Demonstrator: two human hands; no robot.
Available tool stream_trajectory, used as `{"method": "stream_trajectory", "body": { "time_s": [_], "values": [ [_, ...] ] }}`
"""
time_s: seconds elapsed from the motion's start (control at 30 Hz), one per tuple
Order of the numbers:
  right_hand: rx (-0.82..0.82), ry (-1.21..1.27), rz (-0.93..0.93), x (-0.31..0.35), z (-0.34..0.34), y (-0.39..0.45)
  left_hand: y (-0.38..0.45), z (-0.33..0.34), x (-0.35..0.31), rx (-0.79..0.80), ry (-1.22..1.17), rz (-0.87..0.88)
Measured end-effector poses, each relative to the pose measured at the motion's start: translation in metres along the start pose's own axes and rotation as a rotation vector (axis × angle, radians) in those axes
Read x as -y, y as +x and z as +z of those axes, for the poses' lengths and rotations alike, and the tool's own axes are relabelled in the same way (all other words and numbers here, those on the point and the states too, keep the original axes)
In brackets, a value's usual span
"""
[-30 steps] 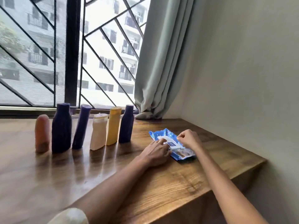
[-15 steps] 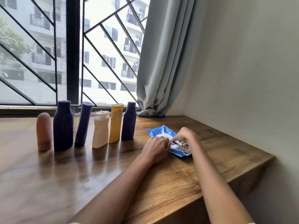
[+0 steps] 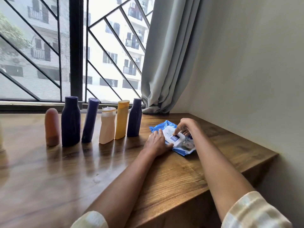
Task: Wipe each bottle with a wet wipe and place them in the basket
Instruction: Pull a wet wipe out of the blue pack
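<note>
Right hand (image 3: 185, 127) now lifting white lid (image 3: 172, 137), fingers curled, left hand (image 3: 156, 143) flat pressing wipes pack (image 3: 158, 129)

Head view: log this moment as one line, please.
phase: opening wipes pack | left hand: holds pack down | right hand: fingers at lid | bottles: six upright, untouched | basket: unseen

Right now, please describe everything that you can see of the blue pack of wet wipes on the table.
The wet wipes pack is a soft blue plastic pouch, crinkled at its edges, lying flat on the wooden table to the right of the bottle row. On top sits a white lid flap with a dark blue label; it looks lifted at its right end, and something white shows beneath. The left hand rests on the pack's left side and holds it down. The right hand touches the flap with its fingertips.
</note>
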State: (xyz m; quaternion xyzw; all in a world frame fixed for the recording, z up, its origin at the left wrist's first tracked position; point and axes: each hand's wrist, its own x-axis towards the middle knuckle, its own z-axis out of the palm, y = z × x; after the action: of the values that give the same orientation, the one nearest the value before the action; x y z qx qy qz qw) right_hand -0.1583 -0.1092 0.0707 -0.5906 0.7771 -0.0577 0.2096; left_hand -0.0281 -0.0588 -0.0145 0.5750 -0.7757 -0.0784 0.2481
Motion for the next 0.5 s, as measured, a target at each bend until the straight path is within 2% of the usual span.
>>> {"method": "stream_trajectory", "body": {
  "time_s": [0.2, 0.33, 0.43, 0.5],
  "values": [
    [0.001, 0.167, -0.18, 0.007, -0.008, -0.012, 0.001, -0.004, 0.002, 0.016, -0.151, 0.028],
    [0.081, 0.239, -0.302, 0.014, -0.006, -0.025, 0.003, -0.012, 0.007, 0.01, -0.475, -0.021],
    [0.12, 0.143, -0.342, 0.017, -0.004, -0.033, 0.003, -0.016, 0.008, 0.024, -0.624, -0.102],
    [0.156, 0.05, -0.362, 0.016, 0.0, -0.037, 0.004, -0.014, 0.009, 0.001, -0.626, -0.109]
  ]
}}
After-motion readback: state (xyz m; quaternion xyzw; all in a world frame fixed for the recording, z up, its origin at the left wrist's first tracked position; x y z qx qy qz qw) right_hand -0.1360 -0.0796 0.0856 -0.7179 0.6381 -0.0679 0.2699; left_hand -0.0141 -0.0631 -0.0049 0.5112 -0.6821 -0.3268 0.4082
